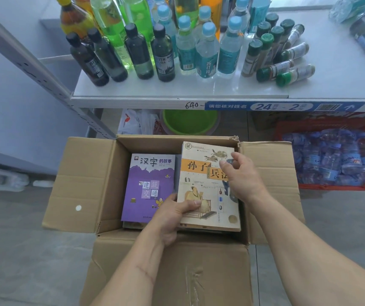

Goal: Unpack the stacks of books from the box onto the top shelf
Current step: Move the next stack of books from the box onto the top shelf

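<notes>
My left hand (172,217) grips the near left edge of the cream book (201,184), thumb on its cover. My right hand (241,175) hovers over its far right, fingers loosely curled, hiding part of the title. It tops a stack inside the open box (84,184), beside the purple book (148,188); the books beneath are barely visible. Beyond, the shelf (199,91) holds bottles (161,54), cut off at top.

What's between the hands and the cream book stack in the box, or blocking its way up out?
Nothing visible. The left hand already grips the cream book stack at its near-left corner; the right hand hovers over its right side. The box flaps are folded open. The top shelf isn't identifiable here.
</notes>
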